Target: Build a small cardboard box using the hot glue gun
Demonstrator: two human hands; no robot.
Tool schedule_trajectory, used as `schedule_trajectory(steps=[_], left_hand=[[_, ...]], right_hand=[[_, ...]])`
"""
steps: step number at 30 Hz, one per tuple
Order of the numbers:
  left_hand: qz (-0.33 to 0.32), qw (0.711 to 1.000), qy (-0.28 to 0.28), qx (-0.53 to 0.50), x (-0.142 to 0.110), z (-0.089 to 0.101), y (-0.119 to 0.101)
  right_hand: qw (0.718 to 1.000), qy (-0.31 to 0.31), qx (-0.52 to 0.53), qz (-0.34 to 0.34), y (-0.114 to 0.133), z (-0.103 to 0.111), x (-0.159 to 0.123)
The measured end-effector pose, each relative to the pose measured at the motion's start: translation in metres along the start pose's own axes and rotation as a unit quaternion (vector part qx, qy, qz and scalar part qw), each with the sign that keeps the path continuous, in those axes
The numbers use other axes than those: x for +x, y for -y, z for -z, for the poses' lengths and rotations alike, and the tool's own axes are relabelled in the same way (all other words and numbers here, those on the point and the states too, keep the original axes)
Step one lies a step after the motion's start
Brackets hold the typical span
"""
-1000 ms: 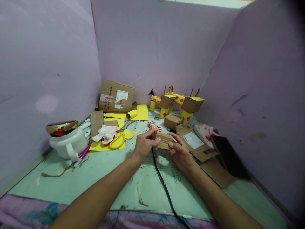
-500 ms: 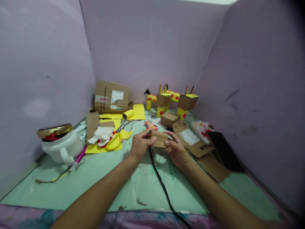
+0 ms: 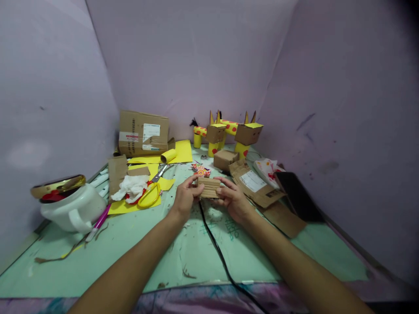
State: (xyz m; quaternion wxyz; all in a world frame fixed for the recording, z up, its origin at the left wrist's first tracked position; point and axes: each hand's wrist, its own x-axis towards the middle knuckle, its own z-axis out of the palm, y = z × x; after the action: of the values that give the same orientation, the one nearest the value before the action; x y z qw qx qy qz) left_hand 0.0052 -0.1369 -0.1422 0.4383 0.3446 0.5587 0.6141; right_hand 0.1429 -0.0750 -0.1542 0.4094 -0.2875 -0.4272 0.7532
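Between my two hands is a small piece of ridged brown cardboard (image 3: pixel 209 188), held above the pale green tabletop (image 3: pixel 153 244). My left hand (image 3: pixel 187 197) pinches its left edge, thumb on the near face. On the other edge, my right hand (image 3: pixel 233 198) grips with thumb and fingers. A black cable (image 3: pixel 214 244) runs from under the cardboard to the table's front edge. Just behind the hands lies a colourful patterned piece (image 3: pixel 200 170). Beyond it sits a small closed cardboard box (image 3: pixel 225 160).
Two yellow, red-spotted animal figures with cardboard heads (image 3: pixel 248 133) stand at the back. Yellow-handled scissors (image 3: pixel 149 194), crumpled white tissue (image 3: pixel 131 187) and yellow paper (image 3: pixel 183 151) lie left. A white mug (image 3: pixel 77 209) is farther left. Right are flattened cardboard (image 3: pixel 255 185) and a black phone-like slab (image 3: pixel 298 196).
The view has swung slightly to the right, so everything appears shifted left. Both hands still hold the cardboard, which looks a little more level now.
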Motion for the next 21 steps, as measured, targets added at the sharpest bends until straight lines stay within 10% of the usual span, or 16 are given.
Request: schedule_trajectory(steps=[21], left_hand=[[0.069, 0.998, -0.001, -0.003, 0.0016, 0.0002, 0.0003]], right_hand=[[0.998, -0.004, -0.029, -0.051, 0.0033, 0.0004, 0.0012]])
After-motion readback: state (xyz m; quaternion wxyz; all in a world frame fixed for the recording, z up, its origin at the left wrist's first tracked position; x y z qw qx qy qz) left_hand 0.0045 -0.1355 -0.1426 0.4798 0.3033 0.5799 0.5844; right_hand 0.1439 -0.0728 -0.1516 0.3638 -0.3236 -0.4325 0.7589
